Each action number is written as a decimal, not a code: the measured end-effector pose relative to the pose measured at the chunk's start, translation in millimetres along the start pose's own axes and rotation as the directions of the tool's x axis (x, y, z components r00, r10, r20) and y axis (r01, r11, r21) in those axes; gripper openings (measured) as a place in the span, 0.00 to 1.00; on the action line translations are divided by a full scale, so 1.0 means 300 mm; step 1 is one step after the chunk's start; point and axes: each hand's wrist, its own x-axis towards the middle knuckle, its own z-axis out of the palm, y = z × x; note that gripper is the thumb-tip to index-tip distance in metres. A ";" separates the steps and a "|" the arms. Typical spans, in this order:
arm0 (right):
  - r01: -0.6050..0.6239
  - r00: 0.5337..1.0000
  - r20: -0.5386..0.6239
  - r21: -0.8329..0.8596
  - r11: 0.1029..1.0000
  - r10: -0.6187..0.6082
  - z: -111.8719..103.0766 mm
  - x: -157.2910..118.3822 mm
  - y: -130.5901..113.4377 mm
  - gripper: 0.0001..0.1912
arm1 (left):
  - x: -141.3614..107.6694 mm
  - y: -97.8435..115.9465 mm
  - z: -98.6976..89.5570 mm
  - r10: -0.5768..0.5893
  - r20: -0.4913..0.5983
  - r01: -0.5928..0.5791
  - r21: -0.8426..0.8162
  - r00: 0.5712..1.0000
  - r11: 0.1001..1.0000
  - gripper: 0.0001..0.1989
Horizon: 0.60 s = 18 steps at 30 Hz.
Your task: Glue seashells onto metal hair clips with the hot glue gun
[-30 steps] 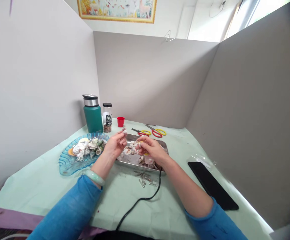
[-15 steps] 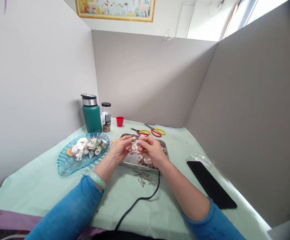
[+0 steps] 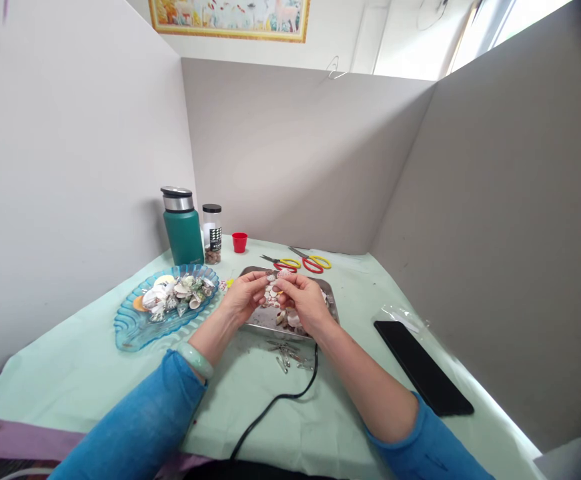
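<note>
Both of my hands are raised over a metal tray (image 3: 265, 328) that holds several small shells (image 3: 290, 320). My left hand (image 3: 247, 295) is closed in a pinch, with a small shell (image 3: 271, 277) at its fingertips. Thumb and fingers of my right hand (image 3: 306, 300) pinch a pale pinkish shell (image 3: 284, 274) close beside the first one. Whether the two pieces touch, I cannot tell. Just in front of the tray lies a small heap of metal clips (image 3: 285, 353).
A blue glass dish (image 3: 135, 339) of larger shells is at left. Behind stand a green bottle (image 3: 184, 237), a clear jar (image 3: 213, 240) and a red cup (image 3: 239, 243). Two scissors (image 3: 315, 263) lie behind the tray. A black cable (image 3: 275, 400) runs forward; a black phone-like slab (image 3: 423, 367) lies right.
The small shell in my left fingers has turned slightly and sits nearer the right-hand shell. Otherwise both hands keep nearly the same place.
</note>
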 end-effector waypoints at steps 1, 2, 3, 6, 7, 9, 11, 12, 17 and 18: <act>0.001 1.000 -0.005 -0.006 1.000 -0.002 0.001 0.000 0.000 0.14 | 0.000 0.000 0.000 0.006 0.001 -0.006 0.011 1.000 1.000 0.13; 0.003 1.000 -0.011 -0.013 1.000 -0.003 0.001 -0.001 0.000 0.13 | 0.001 0.000 -0.001 0.011 0.002 -0.011 0.023 1.000 1.000 0.13; 0.004 1.000 -0.019 -0.021 1.000 -0.004 0.002 -0.002 -0.001 0.13 | 0.001 0.000 -0.001 0.018 0.002 -0.018 0.034 1.000 0.999 0.13; 0.005 0.999 -0.040 -0.045 0.999 -0.007 0.005 -0.006 -0.005 0.13 | -0.001 0.001 -0.001 0.039 -0.009 -0.039 0.062 0.999 0.997 0.13; 0.005 0.999 -0.044 -0.052 0.999 -0.008 0.006 -0.007 -0.006 0.13 | -0.001 0.001 0.000 0.045 -0.015 -0.044 0.068 0.999 0.997 0.13; 0.006 0.999 -0.045 -0.063 0.998 -0.009 0.008 -0.008 -0.008 0.12 | -0.002 0.001 0.000 0.051 -0.023 -0.049 0.076 0.998 0.996 0.13; 0.007 0.999 -0.045 -0.069 0.998 -0.010 0.009 -0.009 -0.009 0.12 | -0.002 0.001 0.000 0.052 -0.024 -0.050 0.080 0.998 0.996 0.13; 0.006 0.999 -0.046 -0.071 0.997 -0.010 0.009 -0.009 -0.008 0.12 | -0.002 0.000 0.000 0.051 -0.024 -0.049 0.081 0.998 0.995 0.13; -0.004 0.999 -0.044 -0.082 0.997 0.000 0.008 -0.007 -0.003 0.12 | 0.001 -0.002 -0.003 0.056 -0.033 -0.053 0.084 0.998 0.995 0.12; -0.007 0.999 -0.045 -0.085 0.996 0.003 0.008 -0.007 -0.002 0.12 | 0.001 -0.002 -0.003 0.057 -0.032 -0.054 0.084 0.998 0.995 0.13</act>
